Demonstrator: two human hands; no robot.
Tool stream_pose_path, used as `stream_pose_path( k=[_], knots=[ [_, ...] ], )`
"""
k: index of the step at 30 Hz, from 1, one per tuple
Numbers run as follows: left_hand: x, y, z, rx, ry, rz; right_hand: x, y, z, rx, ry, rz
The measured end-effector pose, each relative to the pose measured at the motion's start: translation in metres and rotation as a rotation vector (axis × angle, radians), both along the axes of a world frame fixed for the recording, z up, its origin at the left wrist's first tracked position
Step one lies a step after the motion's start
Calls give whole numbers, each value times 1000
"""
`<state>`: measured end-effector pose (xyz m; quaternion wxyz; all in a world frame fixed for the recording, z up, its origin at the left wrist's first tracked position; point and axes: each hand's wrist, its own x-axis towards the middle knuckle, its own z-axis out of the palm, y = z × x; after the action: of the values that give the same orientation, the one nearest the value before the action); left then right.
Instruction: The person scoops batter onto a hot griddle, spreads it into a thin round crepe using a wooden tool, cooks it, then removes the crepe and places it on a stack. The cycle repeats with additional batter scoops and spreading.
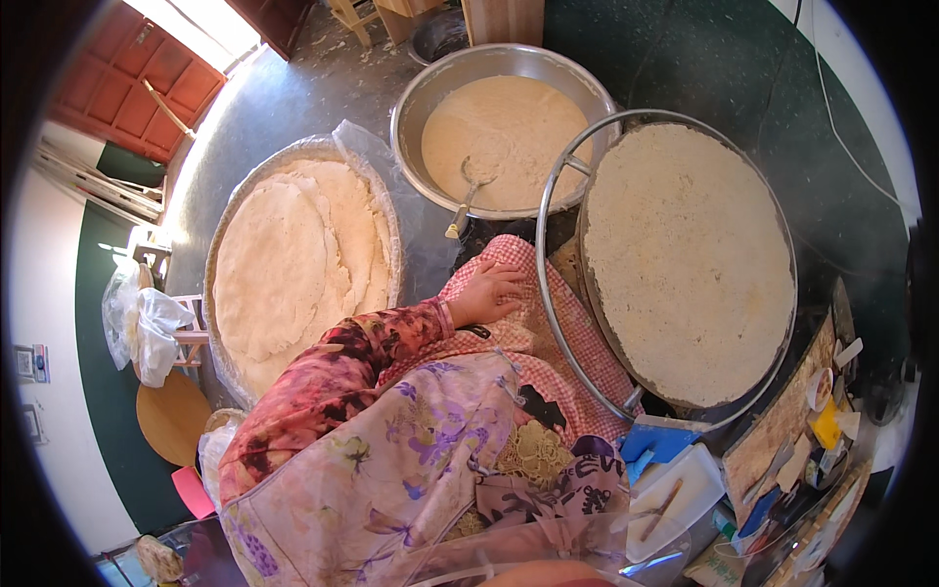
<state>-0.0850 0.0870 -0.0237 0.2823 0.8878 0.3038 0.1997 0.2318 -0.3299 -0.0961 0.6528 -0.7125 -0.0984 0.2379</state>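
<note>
My left hand lies flat on my knee, fingers stretched out over a red-and-white checked cloth. It holds nothing. No part of my right hand shows. Just beyond the knee stands a wide metal basin of pale, thick batter. A ladle rests in it, bowl in the batter and handle over the near rim. To the right, a large round griddle carries a pale, pitted flatbread that covers its surface. Around it runs a metal ring. On the left, large flatbreads lie stacked in a round, plastic-lined tray.
A white tray with a stick-like tool sits at the lower right beside a blue object and cluttered boards. Wooden furniture and a dark bowl stand behind the basin. White plastic bags hang at the far left.
</note>
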Motion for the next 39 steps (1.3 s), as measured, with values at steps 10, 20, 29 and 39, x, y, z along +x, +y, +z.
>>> stream_pose_path(
  k=[10,20,29,39],
  knots=[
    [-1,0,1,14,-10,-13,4,-10,3,292,529,-132],
    [-1,0,3,-17,1,-11,4,-15,2,296,591,-130],
    [0,-1,5,-16,-2,0,3,-15,1,304,625,-123],
    [0,0,0,-11,4,-11,1,-14,1,338,667,-130]
  ],
)
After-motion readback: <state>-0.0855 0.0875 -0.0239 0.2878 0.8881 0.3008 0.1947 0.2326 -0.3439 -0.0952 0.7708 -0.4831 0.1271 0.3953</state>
